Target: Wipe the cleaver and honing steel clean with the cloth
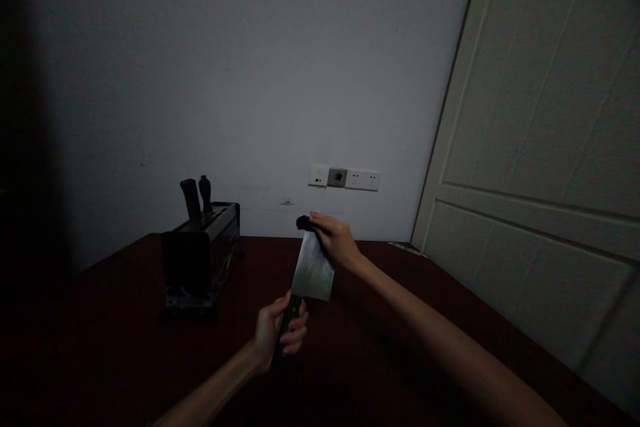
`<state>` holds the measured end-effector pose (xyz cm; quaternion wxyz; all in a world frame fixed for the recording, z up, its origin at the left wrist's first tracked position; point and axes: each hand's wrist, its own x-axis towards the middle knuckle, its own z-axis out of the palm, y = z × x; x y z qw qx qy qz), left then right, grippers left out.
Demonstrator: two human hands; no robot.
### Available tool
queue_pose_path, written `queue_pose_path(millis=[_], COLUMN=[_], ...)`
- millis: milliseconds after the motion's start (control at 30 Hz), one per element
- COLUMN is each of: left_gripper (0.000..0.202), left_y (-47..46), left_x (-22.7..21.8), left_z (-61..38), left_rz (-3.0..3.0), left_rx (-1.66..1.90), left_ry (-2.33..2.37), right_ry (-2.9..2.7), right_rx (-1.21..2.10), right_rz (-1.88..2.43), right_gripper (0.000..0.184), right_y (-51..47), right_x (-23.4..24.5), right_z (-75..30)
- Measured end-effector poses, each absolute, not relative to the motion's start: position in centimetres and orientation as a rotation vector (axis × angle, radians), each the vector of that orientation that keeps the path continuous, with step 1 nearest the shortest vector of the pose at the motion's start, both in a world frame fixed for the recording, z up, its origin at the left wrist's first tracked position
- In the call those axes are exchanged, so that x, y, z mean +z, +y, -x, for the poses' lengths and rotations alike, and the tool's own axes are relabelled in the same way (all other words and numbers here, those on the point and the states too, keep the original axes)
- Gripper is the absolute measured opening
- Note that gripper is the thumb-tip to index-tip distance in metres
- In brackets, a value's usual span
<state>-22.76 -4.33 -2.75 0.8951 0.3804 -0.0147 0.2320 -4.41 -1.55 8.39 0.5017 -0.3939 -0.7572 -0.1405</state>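
Note:
My left hand (281, 332) is wrapped round the black handle of a cleaver (314, 268), which is held up over the dark red table with its broad blade pointing away from me. At the blade's far end, my right hand (336, 239) presses a dark cloth (303, 222) against the metal. Most of that cloth is hidden under the fingers, and in this dim light its exact shape cannot be made out.
A black knife block (187, 270) stands on the table (135, 347) at the left, with two dark handles (205, 195) sticking up from it. Behind the table rises a pale wall with sockets (363, 180). A panelled white door (525, 147) borders the right side.

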Motion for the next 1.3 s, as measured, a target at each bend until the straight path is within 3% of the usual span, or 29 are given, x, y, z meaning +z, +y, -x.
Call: queue_pose_path(millis=[100,300,567,833,1133,1300], left_gripper=[0.029,0.03,0.03,0.028,0.029,0.028], left_y=[-4.4,-3.8,-4.4,-3.5,-4.3,-4.0], left_x=[-2.7,-2.7,-2.2,-2.6,-2.3,-2.3], left_z=[22.8,23.0,23.0,23.2,23.3,23.3], left_rz=[-0.796,-0.81,-0.811,-0.76,-0.797,-0.776], left_rx=[0.481,0.514,0.475,0.509,0.428,0.423], left_ry=[-0.011,-0.011,-0.024,-0.059,-0.04,-0.034], right_ry=[-1.767,-1.955,-1.737,-2.031,-1.801,-1.871], right_rx=[-0.359,-0.26,-0.41,-0.24,-0.396,-0.347], right_rz=[0.954,0.851,0.965,0.862,0.971,0.946], right_gripper=[0.024,0.029,0.023,0.032,0.025,0.027], right_y=[-0.9,-3.9,-1.2,-6.3,-2.6,-5.7], right_x=[8.7,5.0,9.5,2.0,8.5,4.6], right_z=[4.6,7.0,3.1,6.1,1.5,3.5])
